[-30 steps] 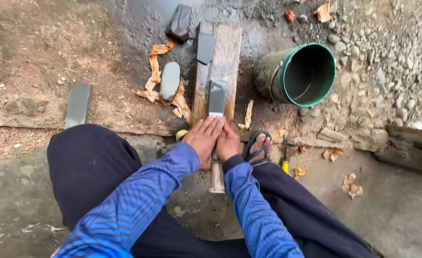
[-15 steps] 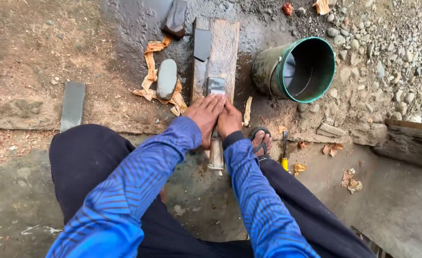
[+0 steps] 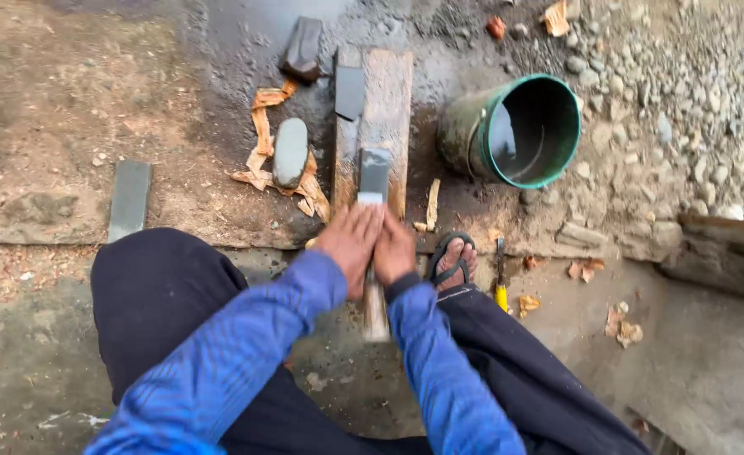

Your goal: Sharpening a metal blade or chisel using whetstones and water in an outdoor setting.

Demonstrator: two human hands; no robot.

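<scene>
Head view: our left hand point(image 3: 351, 244) and right hand point(image 3: 394, 250) pressed side by side, fingers flat on flat metal blade point(image 3: 374, 175), wooden handle point(image 3: 376, 310) trailing back under palms. Whether fingers close around it, cannot tell. Blade lies on wet wooden plank point(image 3: 389, 101), just ahead of fingertips. Dark rectangular stone point(image 3: 349, 91) further ahead on plank; smooth grey oval stone point(image 3: 290, 152) left; green bucket point(image 3: 523, 131) of water right. Risk, we judge: wet slick plank lets fingers slide forward onto edge; sandalled foot point(image 3: 454, 259) close right.
</scene>
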